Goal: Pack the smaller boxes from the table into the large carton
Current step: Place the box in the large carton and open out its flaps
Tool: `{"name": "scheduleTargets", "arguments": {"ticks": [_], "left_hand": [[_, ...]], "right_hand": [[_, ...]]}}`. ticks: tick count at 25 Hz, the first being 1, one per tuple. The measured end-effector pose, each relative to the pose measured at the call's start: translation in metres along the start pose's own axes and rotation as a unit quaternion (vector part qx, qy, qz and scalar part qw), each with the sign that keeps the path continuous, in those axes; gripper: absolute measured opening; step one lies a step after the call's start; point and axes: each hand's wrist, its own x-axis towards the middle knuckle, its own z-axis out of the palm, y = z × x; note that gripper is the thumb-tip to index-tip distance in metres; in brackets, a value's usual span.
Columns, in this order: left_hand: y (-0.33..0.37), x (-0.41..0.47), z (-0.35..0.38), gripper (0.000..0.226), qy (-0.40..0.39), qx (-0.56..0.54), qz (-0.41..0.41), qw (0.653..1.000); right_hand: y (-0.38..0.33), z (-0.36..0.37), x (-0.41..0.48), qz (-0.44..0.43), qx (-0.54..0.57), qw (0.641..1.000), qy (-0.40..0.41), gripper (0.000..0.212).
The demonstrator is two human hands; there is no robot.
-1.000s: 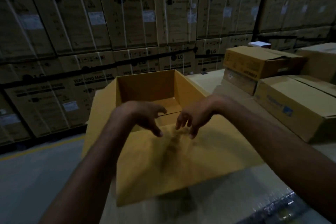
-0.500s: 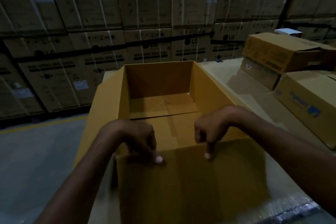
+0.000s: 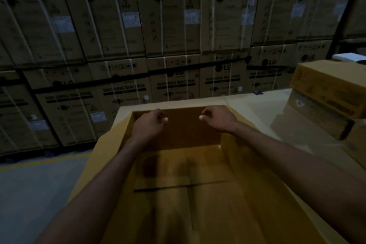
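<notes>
Head view: dim warehouse, looking down along two bare forearms into an open large carton [image 3: 184, 130] on a pale worktop [image 3: 255, 113].
Large carton: directly ahead, flaps spread outward, brown bottom panels bare, nothing packed inside.
Left hand [image 3: 149, 126]: at the carton's far rim, left of centre, fingers curled over the edge and seemingly gripping it.
Right hand [image 3: 218, 119]: at the same far rim, right of centre, fingers likewise curled over the edge; grip blurred, so firmness hard to judge.
Smaller boxes [image 3: 326, 83]: stacked at the right edge of the worktop, well apart from the carton, touched by neither hand.
Background: wall of strapped washing-machine cartons [image 3: 168, 16]; grey floor [image 3: 29, 194] with a yellow line [image 3: 39, 161] at lower left.
Done so far: judged as preparation only, with the carton opened and its flaps being set back.
Left to do: judged as the whole of the packing, meaning each smaller box lifted from the worktop and placed inside.
Change from half a second ago: both hands gone from the near flap, pressed down then by fingertips, across to the far rim; more of the carton's bottom now in sight.
Change from one second ago: fingers then loose and spread above the near flap, holding nothing; more boxes visible at the right then, only the stack at the frame edge now.
</notes>
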Motion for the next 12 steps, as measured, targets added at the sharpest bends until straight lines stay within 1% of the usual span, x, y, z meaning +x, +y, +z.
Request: {"name": "scheduleTargets", "arguments": {"ticks": [1, 3, 5, 7, 8, 10, 12], "left_hand": [[-0.010, 0.022, 0.005, 0.042, 0.011, 0.030, -0.009, 0.999], [-0.032, 0.059, 0.016, 0.051, 0.019, 0.111, -0.036, 0.993], [-0.055, 0.089, 0.025, 0.061, 0.025, 0.153, -0.089, 0.984], [-0.074, 0.112, 0.029, 0.072, 0.018, 0.155, -0.143, 0.977], [-0.081, 0.120, 0.029, 0.075, 0.012, 0.163, -0.152, 0.975], [-0.091, 0.135, 0.030, 0.076, 0.001, 0.181, -0.153, 0.971], [-0.102, 0.144, 0.039, 0.074, -0.035, 0.181, -0.187, 0.965]], "right_hand": [[0.010, 0.003, 0.023, 0.005, -0.019, 0.999, 0.026, 0.040], [0.025, 0.008, 0.061, 0.029, -0.092, 0.995, 0.039, 0.050], [0.043, 0.014, 0.089, 0.102, -0.153, 0.983, 0.015, 0.065], [0.063, 0.020, 0.109, 0.186, -0.163, 0.969, -0.015, 0.076], [0.072, 0.022, 0.113, 0.214, -0.160, 0.963, -0.026, 0.078], [0.084, 0.027, 0.123, 0.253, -0.122, 0.959, -0.030, 0.072], [0.092, 0.030, 0.136, 0.279, -0.026, 0.960, -0.022, 0.054]]}}
